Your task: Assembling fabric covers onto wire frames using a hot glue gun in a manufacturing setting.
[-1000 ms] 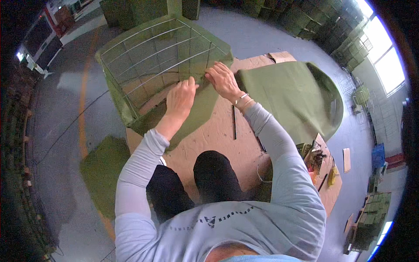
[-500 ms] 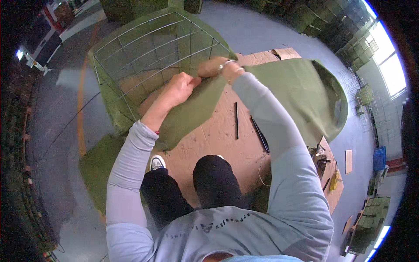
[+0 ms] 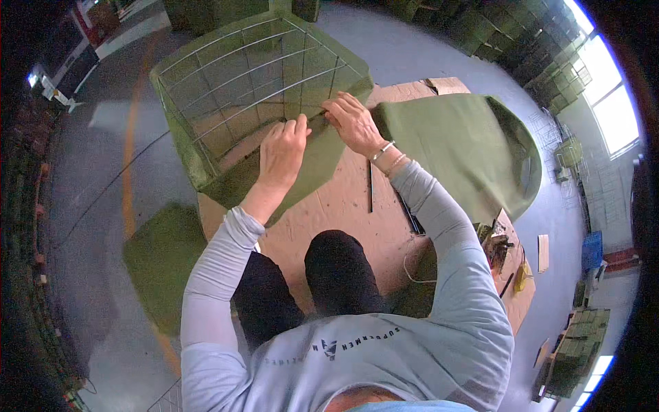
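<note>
A box-shaped grid of metal wire (image 3: 255, 87) stands before me at the far left of centre, with green fabric (image 3: 312, 161) around it and spread toward me. My left hand (image 3: 280, 154) is closed at the near edge of the wire frame, its fingertips bent onto the fabric's edge. Just right of it, my right hand (image 3: 353, 125) pinches the same edge with fingers and thumb. A small gap separates the two hands. What lies under the fingertips is mostly hidden.
Flattened cardboard (image 3: 322, 196) lies beneath the work, with a thin dark rod (image 3: 371, 185) on it. A larger green fabric piece (image 3: 453, 141) curves up at right. Small tools and a yellow item (image 3: 523, 276) sit at the lower right. More green fabric (image 3: 168, 254) lies at left.
My right hand, blurred and farther in before, has drawn back slightly toward me. The left hand has shifted a little right, its fingers pointing more upward. Both hands stay at the fabric edge.
</note>
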Demonstrator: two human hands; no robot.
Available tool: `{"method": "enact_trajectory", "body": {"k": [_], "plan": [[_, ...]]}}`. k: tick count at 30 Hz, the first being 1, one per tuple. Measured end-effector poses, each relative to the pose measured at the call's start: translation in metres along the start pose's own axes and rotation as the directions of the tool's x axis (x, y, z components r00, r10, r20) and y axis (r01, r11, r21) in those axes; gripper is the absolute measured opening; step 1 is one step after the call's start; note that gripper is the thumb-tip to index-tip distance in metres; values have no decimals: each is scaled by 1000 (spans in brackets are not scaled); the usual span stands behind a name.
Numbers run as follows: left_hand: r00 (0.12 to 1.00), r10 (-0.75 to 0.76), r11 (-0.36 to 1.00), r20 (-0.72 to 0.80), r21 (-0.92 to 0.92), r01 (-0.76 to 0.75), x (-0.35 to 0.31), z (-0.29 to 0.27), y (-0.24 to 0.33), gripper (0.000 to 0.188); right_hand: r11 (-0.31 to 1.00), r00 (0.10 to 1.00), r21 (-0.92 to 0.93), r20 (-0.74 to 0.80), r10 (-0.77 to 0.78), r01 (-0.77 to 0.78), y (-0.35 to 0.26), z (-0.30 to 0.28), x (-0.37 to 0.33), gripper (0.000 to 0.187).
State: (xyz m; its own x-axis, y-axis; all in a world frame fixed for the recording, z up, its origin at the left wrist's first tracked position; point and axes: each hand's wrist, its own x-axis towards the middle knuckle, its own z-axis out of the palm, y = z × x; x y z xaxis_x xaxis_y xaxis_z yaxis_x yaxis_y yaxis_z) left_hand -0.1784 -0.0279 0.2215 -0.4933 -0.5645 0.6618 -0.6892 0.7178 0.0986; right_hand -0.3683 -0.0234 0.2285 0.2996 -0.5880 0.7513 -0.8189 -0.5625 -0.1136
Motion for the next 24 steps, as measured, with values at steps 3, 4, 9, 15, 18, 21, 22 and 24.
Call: {"method": "enact_trajectory", "body": {"k": [3, 4, 9, 15, 18, 21, 22, 24], "plan": [[972, -86, 993, 217, -65, 102, 15, 0, -1, 19, 992, 979, -86, 174, 107, -93, 2, 6, 7, 17], [972, -85, 992, 219, -69, 102, 19, 0, -3, 19, 974, 943, -148, 260, 208, -174, 2, 8, 14, 23], [974, -5, 907, 228, -408, 100, 23, 12, -24, 32, 967, 750, -256, 637, 179, -13, 34, 23, 32, 31], [736, -219, 433, 640, -612, 661, 38, 58, -76, 37, 917, 268, -173, 922, 280, -360, 53, 69, 68, 34], [894, -351, 544, 278, -717, 436, 34, -30, -53, 35, 922, 716, -232, 581, 387, -311, 24, 59, 63, 28], [939, -163, 931, -303, -361, 45, -18, -78, -57, 21, 985, 984, 100, -96, 150, -141, -25, 43, 37, 13], [935, -164, 935, -314, -351, 47, -33, -79, -59, 21, 982, 990, 186, -143, 4, 23, -40, 41, 28, 10], [988, -35, 997, -152, -80, 23, -59, -70, -63, 19, 988, 990, 115, -108, -88, 101, -53, 45, 18, 11]]}}
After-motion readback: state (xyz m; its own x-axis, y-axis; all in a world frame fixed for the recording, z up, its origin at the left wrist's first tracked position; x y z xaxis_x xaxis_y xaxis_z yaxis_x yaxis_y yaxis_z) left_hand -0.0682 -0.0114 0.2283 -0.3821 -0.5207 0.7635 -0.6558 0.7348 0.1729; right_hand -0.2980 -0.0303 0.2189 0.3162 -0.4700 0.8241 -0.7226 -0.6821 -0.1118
